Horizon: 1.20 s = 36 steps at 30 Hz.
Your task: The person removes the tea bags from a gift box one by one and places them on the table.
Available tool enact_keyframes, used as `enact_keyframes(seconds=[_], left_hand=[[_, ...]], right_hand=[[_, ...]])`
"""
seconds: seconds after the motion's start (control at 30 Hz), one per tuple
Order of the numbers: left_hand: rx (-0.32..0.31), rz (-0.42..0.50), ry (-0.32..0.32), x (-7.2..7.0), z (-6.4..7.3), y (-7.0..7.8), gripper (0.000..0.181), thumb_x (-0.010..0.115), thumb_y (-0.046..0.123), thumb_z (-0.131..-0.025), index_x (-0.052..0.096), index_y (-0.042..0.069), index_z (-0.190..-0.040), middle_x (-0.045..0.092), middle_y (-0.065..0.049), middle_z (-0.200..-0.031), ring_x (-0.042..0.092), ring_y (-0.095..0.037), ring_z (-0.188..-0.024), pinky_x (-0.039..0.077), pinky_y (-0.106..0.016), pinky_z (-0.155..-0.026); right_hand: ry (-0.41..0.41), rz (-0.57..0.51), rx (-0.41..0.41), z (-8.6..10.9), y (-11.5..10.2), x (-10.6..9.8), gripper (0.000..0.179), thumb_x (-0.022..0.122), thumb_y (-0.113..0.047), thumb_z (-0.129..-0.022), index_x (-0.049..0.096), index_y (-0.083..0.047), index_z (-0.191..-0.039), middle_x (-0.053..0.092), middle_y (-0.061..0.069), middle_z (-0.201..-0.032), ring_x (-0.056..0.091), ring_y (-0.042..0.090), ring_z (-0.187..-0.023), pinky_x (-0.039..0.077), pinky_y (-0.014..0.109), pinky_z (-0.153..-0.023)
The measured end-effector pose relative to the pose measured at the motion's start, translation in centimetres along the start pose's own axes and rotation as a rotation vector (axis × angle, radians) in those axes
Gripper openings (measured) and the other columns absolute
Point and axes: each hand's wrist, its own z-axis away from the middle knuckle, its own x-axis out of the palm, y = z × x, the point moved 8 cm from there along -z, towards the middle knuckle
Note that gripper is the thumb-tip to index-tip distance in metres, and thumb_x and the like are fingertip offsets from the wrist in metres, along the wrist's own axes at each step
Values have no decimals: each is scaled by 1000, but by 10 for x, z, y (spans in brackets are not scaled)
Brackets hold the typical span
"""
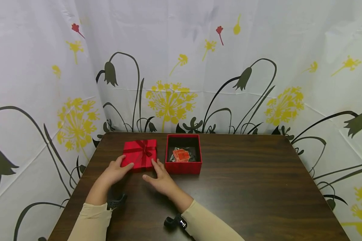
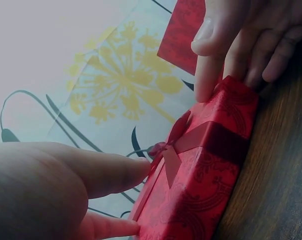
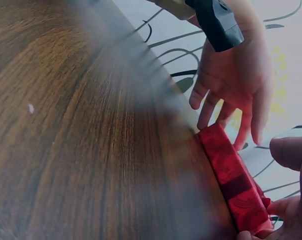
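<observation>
A red gift-box lid [image 1: 140, 155] with a dark red ribbon and bow [image 1: 146, 152] lies top up at the back left of the table. At its left side my left hand [image 1: 116, 170] touches the edge, fingers extended and thumb by the front left corner. My right hand [image 1: 161, 179] has its fingertips at the lid's front right corner, its thumb spread away. In the left wrist view the lid [image 2: 206, 175] lies between both hands. The right wrist view shows straight left-hand fingers [image 3: 208, 107] at the lid's far end.
Right of the lid stands an open red box [image 1: 183, 168], black inside, holding an orange-red packet [image 1: 181, 155] and clear plastic wrapping. Both stand on a dark wooden table [image 1: 253, 187]. A white flower-patterned curtain [image 1: 175, 43] hangs behind the table.
</observation>
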Motion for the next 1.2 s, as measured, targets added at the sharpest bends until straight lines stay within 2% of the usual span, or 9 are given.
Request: enact_keyframes(seconds=[0.33, 0.47, 0.67, 0.8, 1.0, 1.1, 1.2], left_hand=[[-12, 16, 2, 0, 0, -2, 90, 51, 52, -111, 16, -5, -170, 28, -48, -155, 36, -72, -142, 37, -82, -115], [-6, 19, 6, 0, -1, -2, 90, 51, 53, -111, 16, -5, -170, 28, -47, -155, 37, -71, -142, 37, -81, -115], [-13, 24, 15, 0, -2, -5, 87, 52, 53, -111, 19, -2, -170, 29, -47, -154, 41, -68, -141, 37, -81, -116], [-17, 26, 42, -1, -2, -7, 82, 53, 52, -110, 25, 2, -169, 30, -46, -153, 42, -69, -139, 38, -82, -114], [-5, 28, 112, -6, -3, -9, 71, 52, 48, -112, 36, 3, -165, 32, -46, -156, 36, -69, -143, 35, -82, -114], [-2, 44, 150, -9, 0, -7, 65, 53, 48, -111, 46, 3, -157, 38, -45, -152, 38, -66, -140, 39, -79, -111], [6, 96, 198, -13, 6, -1, 58, 55, 47, -111, 55, 1, -147, 44, -43, -145, 44, -60, -135, 45, -71, -105]], right_hand=[[7, 24, -10, 0, 1, 0, 80, 69, -53, -104, 35, -30, -173, 25, 15, -181, 31, 46, -164, 31, 70, -128], [10, 3, -28, 2, 1, 0, 78, 69, -52, -104, 38, -30, -171, 24, 14, -182, 29, 45, -165, 30, 69, -129], [6, 33, -58, 3, 4, 0, 75, 70, -48, -105, 40, -27, -171, 25, 14, -182, 30, 43, -165, 31, 69, -129], [-9, 35, -68, 7, 5, -2, 75, 71, -47, -104, 41, -26, -170, 26, 14, -181, 30, 42, -165, 31, 68, -129], [-33, 49, -59, 15, 4, -6, 73, 71, -46, -105, 43, -27, -169, 30, 12, -180, 32, 38, -165, 31, 65, -130], [-52, 74, -36, 19, 2, -9, 69, 70, -45, -105, 47, -25, -167, 34, 9, -179, 34, 35, -165, 33, 63, -130], [-80, 74, -11, 26, -2, -16, 66, 70, -46, -105, 53, -22, -164, 39, 6, -177, 36, 32, -164, 33, 60, -131]])
